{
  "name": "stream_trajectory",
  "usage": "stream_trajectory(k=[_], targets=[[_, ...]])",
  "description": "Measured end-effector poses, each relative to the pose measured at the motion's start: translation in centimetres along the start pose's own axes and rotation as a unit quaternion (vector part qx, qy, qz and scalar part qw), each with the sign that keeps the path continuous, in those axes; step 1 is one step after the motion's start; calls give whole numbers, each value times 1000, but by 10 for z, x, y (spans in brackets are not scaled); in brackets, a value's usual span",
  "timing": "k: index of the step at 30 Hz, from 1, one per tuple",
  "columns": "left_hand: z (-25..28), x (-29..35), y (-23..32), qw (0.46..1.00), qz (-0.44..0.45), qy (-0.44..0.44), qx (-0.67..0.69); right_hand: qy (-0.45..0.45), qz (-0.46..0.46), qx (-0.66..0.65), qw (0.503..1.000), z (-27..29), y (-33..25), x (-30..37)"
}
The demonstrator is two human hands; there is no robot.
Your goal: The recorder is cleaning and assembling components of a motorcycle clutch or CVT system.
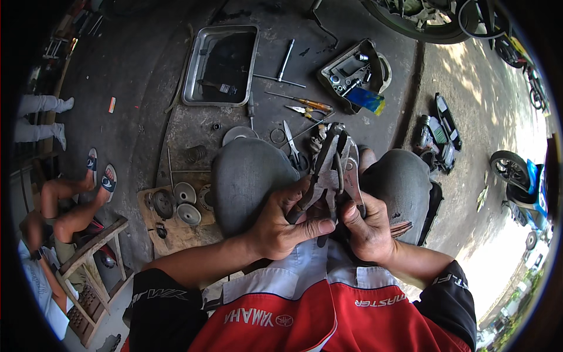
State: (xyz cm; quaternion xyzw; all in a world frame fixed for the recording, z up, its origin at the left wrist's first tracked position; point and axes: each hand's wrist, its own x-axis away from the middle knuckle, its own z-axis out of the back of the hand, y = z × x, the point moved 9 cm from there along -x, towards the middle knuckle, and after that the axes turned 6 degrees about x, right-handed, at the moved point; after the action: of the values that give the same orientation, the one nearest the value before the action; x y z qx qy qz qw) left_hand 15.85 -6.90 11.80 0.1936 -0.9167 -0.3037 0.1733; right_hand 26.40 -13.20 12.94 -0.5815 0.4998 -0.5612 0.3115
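Observation:
Both hands are raised between my knees, close together. My left hand point(287, 220) is closed round the handles of dark metal pliers point(321, 176), its thumb pressed along them. My right hand point(369, 232) grips a second, greyer pair of pliers point(352, 173), thumb lying on the handle. Both tools point away from me with their heads side by side. Beyond the tips is a small metal part point(319, 136); whether the jaws touch it I cannot tell. Scissors point(295, 149) lie beside my left knee, near a thin ring point(278, 136).
A metal tray point(254, 44) holding a brush stands ahead. T-handle wrench point(285, 64), screwdriver point(305, 103) and yellow-handled pliers point(302, 110) lie nearby. A cut container point(325, 76) holds sockets. Round metal parts point(186, 202) rest on cardboard at left. Right is an open toolbox point(447, 123). Someone sits at left point(67, 220).

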Motion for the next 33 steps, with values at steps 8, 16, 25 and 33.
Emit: stream_trajectory(k=[8,16,25,33], targets=[[4,1,-7,994,68,-4,81,-32,-80,-56,995,2,11,-3],[3,3,0,998,49,-37,32,-24,-63,-47,997,-4,12,-7],[-2,1,-2,995,36,-15,89,-19,-45,-78,996,-5,12,-11],[-2,2,-8,977,64,-68,191,-7,-22,-28,999,-3,10,-14]])
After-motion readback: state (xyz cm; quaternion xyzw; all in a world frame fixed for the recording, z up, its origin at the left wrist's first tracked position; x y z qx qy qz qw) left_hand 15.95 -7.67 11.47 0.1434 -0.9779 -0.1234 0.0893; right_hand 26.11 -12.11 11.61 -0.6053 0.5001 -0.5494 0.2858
